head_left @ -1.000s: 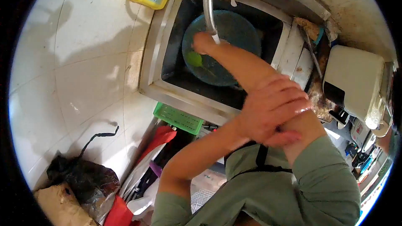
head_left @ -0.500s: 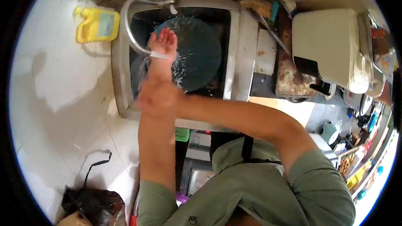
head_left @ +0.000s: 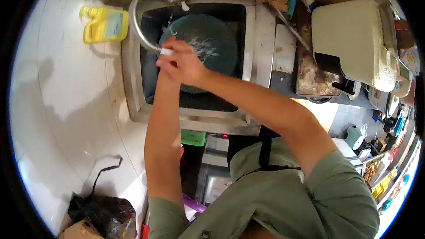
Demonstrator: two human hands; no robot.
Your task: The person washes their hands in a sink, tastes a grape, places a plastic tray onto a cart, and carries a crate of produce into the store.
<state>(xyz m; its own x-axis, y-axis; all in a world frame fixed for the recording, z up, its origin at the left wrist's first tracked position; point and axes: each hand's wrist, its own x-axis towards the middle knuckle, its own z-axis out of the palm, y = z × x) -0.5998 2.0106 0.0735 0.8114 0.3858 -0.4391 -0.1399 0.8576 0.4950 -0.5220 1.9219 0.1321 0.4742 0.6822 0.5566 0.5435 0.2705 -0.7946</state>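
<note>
My two hands are together under the curved metal faucet [head_left: 141, 28], over the sink [head_left: 199, 117]. My right hand [head_left: 188, 64] lies across my left hand [head_left: 164, 71] with its fingers bent around it. Most of my left hand, including its fingers, is hidden beneath. The faucet's white tip [head_left: 166, 52] is right at my fingers. Below them sits a round dark green basin [head_left: 217, 40] with water splashing on its surface.
A yellow jug [head_left: 106, 24] stands on the white tiled surface left of the sink. To the right are a rusty, stained board [head_left: 314, 77] and a cream-coloured appliance [head_left: 349, 40]. A black plastic bag [head_left: 106, 214] lies at the lower left, and a green container [head_left: 193, 137] is below the sink.
My right hand has slid from my left forearm up onto my left hand. My left hand, earlier open palm up under the water, is now mostly covered.
</note>
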